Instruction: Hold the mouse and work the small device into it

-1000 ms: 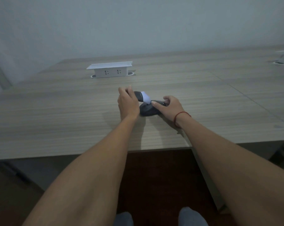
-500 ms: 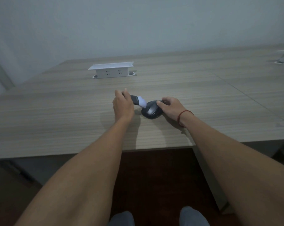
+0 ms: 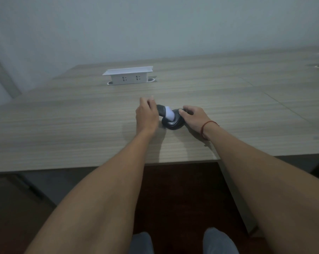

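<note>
In the head view, both bare forearms reach forward over the near edge of a wooden table [image 3: 63, 129] and meet near its middle. Between the two hands lies a dark grey and white sock [image 3: 170, 117], partly rolled up. Its far left end is dark, the middle part is white, and the near right part makes a dark rounded bundle that rests on the table top.

The left hand [image 3: 146, 114] is at the left end of the sock. Its back faces the camera and its fingers are bent down around the dark end, so it seems to grip that end, but the fingertips are hidden behind the hand. The right hand [image 3: 193, 117] lies over the right side of the dark bundle, and its thumb and fingers are curled onto the bundle and hold it. A thin red string [image 3: 207, 127] goes around the right wrist.

Farther away and to the left, well apart from the hands, a white socket box [image 3: 128, 76] stands raised out of the table, with two outlets on its near face. At the far right edge of the scene another white object is only partly visible, and I cannot tell what it is. Behind the table there is a plain light wall [image 3: 155, 24]. At the bottom of the view, under the table edge, two knees in grey cloth [image 3: 219, 241] show above a dark floor.
</note>
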A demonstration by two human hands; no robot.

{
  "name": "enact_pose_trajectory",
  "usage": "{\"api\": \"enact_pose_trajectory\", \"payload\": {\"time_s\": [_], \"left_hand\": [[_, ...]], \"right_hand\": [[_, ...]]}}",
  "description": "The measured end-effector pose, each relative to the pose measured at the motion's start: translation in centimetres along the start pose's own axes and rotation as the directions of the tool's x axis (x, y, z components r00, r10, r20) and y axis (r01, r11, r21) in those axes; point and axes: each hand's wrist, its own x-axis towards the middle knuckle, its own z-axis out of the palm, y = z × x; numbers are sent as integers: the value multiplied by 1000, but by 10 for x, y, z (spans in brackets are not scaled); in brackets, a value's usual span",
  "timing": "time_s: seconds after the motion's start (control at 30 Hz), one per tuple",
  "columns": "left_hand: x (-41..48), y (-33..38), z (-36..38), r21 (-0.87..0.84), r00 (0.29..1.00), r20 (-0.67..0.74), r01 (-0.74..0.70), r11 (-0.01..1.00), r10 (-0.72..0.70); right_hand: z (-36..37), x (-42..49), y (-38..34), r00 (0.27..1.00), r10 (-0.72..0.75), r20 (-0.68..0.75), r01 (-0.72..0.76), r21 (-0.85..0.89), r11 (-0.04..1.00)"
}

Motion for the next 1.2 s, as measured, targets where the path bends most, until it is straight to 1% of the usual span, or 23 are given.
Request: {"api": "enact_pose_trajectory", "payload": {"time_s": [0.07,0.13,0.17,0.23,0.3,0.37,0.43,0.47,0.53,0.57,0.63,0.73,0.8,0.9,1.0,1.03,1.07,1.17,1.2], "left_hand": [[-4,-4,2,84,999,34,39,996,-42],[-1,-10,-3,158,996,4,84,984,-86],[1,-11,-6,170,997,-17,80,982,-78],[7,-7,-10,143,998,-42,45,989,-39],[10,1,-9,74,999,-43,23,997,-20],[7,4,-4,39,1000,-6,-3,999,4],[3,-2,1,72,999,42,-7,997,4],[2,-7,1,101,998,47,26,995,-31],[3,-17,-3,167,994,25,100,981,-106],[5,-20,-6,186,993,10,112,976,-116],[8,-19,-12,154,996,-16,93,984,-92],[10,-10,-11,18,997,-47,63,998,-62],[9,-4,-7,-27,999,-41,31,999,-32],[6,-6,0,22,1000,16,-6,1000,5],[6,-11,-3,140,998,16,50,989,-52],[7,-11,-5,139,998,8,63,988,-64],[8,-10,-6,103,998,-1,70,992,-70],[9,2,-5,-87,993,-20,111,990,-113],[8,4,-3,-112,993,-13,118,987,-120]], "right_hand": [[0,-1,0,1000,-3,-14,3,12,1000],[1,0,2,1000,-9,-23,10,26,1000],[2,1,3,1000,-12,-24,13,32,999],[2,2,3,1000,-14,-21,15,35,999],[2,2,2,1000,-12,-16,13,36,999],[2,3,2,1000,-2,7,2,40,999],[1,2,1,1000,11,11,-11,49,999],[2,1,2,1000,20,-13,-19,54,998],[3,-2,3,994,43,-102,-40,35,999],[4,-3,3,990,47,-136,-45,13,999],[6,-5,2,986,49,-159,-52,-15,999],[7,-6,-1,986,58,-158,-56,13,998],[8,-7,-1,988,49,-146,-46,27,999],[9,-11,-1,988,39,-152,-31,54,998],[9,-10,1,990,36,-139,-28,56,998],[9,-9,1,990,33,-139,-25,59,998],[9,-9,0,990,30,-140,-21,61,998],[11,-6,4,991,24,-135,-14,74,997],[11,-3,6,991,18,-129,-7,86,996]]}}
